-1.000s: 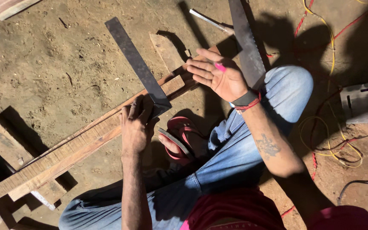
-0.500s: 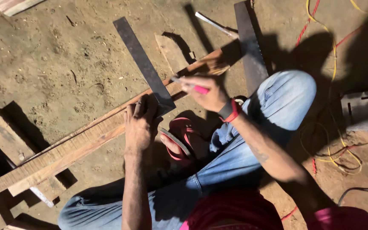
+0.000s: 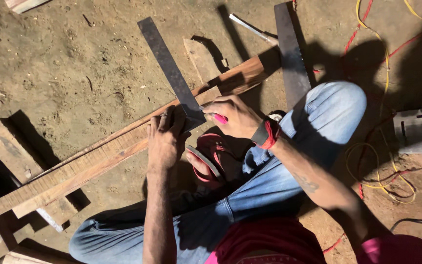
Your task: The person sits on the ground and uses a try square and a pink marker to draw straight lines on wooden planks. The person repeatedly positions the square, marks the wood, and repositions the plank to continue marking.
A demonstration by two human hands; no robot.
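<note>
A long wooden plank (image 3: 98, 159) lies slanted across the dirt floor, resting on wood blocks. A dark metal square (image 3: 169, 68) lies across it. My left hand (image 3: 164, 139) presses the square's lower end against the plank. My right hand (image 3: 233, 116) grips a pink marker (image 3: 219, 118), its tip on the plank right beside the square's edge. A black and red band sits on my right wrist.
A hand saw blade (image 3: 291, 54) lies on the dirt at the top right, a chisel (image 3: 252, 29) beside it. Yellow and red wires (image 3: 382, 176) trail at the right near a grey power tool (image 3: 421, 129). A wood block (image 3: 8, 146) is at left. A red sandal (image 3: 211, 161) sits under my leg.
My right hand has come down from an open palm near the saw, closed on the pink marker and moved left to the plank at the square's edge. My left hand stayed put.
</note>
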